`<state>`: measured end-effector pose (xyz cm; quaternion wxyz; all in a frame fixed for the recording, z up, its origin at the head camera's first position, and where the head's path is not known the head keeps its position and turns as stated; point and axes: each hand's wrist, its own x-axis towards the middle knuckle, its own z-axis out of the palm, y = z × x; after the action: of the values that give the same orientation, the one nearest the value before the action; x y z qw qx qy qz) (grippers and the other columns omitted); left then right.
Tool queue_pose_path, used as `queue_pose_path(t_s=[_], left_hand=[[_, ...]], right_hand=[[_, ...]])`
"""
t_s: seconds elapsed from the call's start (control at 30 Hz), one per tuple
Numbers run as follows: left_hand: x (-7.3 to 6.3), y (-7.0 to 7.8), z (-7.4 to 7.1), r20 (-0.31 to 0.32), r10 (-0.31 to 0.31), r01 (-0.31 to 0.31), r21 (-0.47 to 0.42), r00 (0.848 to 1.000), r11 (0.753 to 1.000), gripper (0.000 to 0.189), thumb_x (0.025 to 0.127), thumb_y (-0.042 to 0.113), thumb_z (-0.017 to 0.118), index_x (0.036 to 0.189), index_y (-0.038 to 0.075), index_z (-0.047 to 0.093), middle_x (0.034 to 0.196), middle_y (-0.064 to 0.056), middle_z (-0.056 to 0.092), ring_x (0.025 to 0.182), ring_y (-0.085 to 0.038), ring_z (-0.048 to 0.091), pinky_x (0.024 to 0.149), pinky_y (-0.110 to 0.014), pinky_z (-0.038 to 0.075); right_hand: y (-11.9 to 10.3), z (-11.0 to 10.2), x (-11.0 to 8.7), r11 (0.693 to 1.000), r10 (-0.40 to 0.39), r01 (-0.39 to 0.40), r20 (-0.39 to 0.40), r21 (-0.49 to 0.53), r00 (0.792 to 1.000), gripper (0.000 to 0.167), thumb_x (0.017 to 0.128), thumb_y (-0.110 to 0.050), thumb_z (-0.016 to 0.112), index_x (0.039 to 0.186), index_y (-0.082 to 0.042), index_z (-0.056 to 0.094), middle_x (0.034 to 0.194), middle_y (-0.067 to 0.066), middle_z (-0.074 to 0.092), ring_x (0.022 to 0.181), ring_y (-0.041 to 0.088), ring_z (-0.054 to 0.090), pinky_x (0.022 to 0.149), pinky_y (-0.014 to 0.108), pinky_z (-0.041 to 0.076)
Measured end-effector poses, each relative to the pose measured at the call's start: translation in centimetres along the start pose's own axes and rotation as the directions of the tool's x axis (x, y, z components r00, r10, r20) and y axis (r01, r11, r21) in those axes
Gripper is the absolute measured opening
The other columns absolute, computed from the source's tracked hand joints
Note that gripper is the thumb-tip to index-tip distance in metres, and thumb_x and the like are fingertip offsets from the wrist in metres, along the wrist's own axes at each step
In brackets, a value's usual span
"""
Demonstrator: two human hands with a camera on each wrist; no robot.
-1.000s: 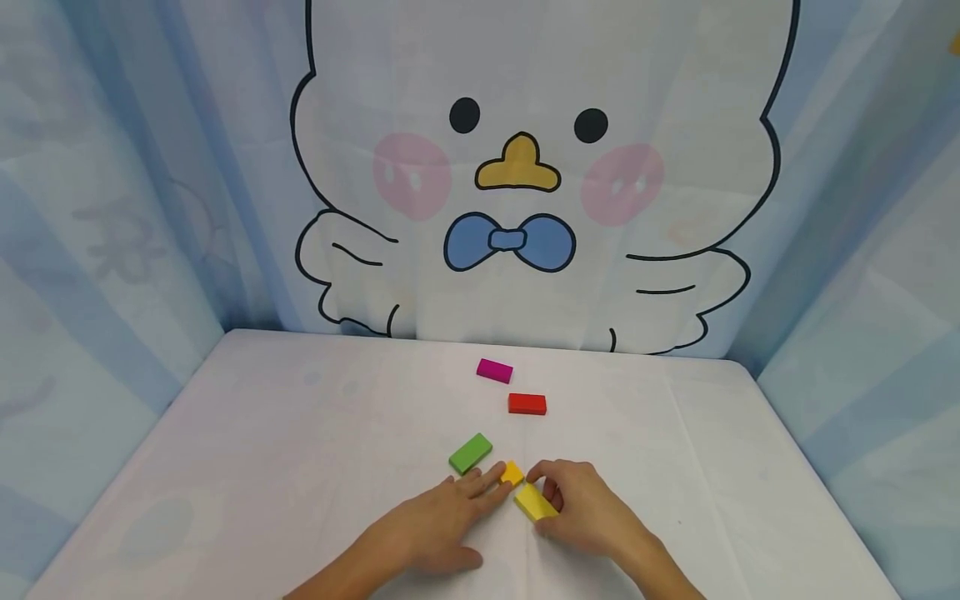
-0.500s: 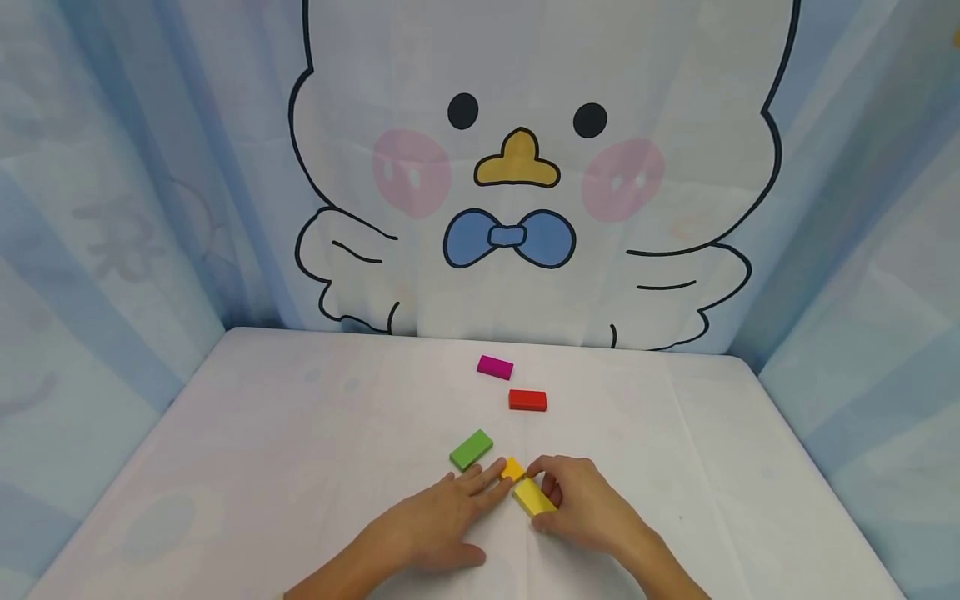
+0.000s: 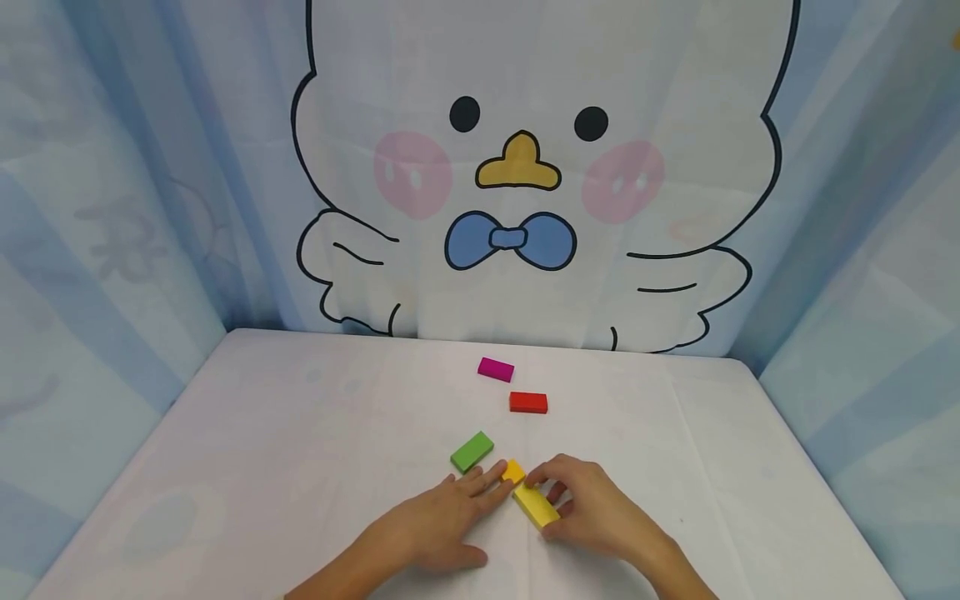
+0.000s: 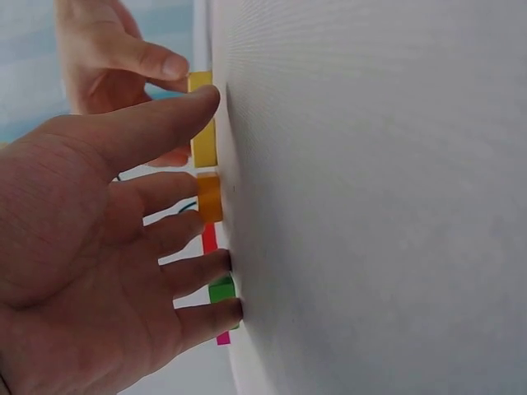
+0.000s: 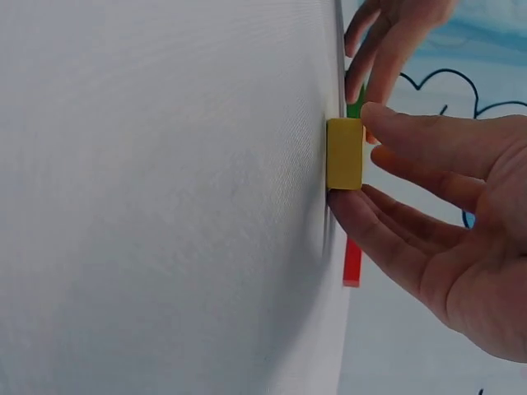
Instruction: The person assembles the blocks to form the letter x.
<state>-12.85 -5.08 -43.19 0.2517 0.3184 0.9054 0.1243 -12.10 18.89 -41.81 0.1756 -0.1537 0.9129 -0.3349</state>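
Note:
On the white tabletop, my left hand lies with its fingers straight and spread, fingertips against a small orange block. My right hand pinches a yellow rectangular block between its thumb and a finger, one at each end. In the head view the yellow block sits obliquely just nearer than the orange one, their corners close. The left wrist view shows a narrow gap between the yellow block and the orange block. A green block lies just beyond my left fingertips.
Farther back on the table lie a red block and a magenta block. A curtain printed with a cartoon bird hangs behind the table's far edge, and light blue cloth hangs at both sides.
My right hand has shifted slightly to the right and nearer, and the yellow block has shifted a little with it. The left hand and the other blocks look the same.

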Motion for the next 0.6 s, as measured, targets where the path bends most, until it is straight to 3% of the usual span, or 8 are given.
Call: queue_pose_path(t_s=[0.2, 0.6], left_hand=[[-0.04, -0.09, -0.01, 0.001, 0.001, -0.001, -0.008, 1.0, 1.0, 0.086, 0.091, 0.045, 0.078, 0.163, 0.036, 0.033, 0.173, 0.014, 0.021, 0.158, -0.018, 0.031, 0.121, -0.055, 0.038], [0.03, -0.4, 0.0, 0.009, 0.003, -0.002, -0.051, 1.0, 0.999, 0.085, 0.09, 0.043, 0.079, 0.163, 0.037, 0.034, 0.173, 0.016, 0.021, 0.158, -0.017, 0.03, 0.121, -0.056, 0.038]], right_hand=[[0.07, -0.07, 0.12, 0.999, -0.029, 0.029, 0.032, 0.014, 0.999, 0.04, 0.078, 0.0, 0.087, 0.112, -0.017, 0.075, 0.113, -0.005, 0.069, 0.097, 0.018, 0.063, 0.08, 0.031, 0.063], [-0.15, 0.16, 0.55, 0.998, -0.057, 0.058, 0.034, -0.038, 0.998, 0.038, 0.079, -0.002, 0.088, 0.113, -0.016, 0.077, 0.114, -0.006, 0.07, 0.095, 0.014, 0.064, 0.08, 0.028, 0.063]])
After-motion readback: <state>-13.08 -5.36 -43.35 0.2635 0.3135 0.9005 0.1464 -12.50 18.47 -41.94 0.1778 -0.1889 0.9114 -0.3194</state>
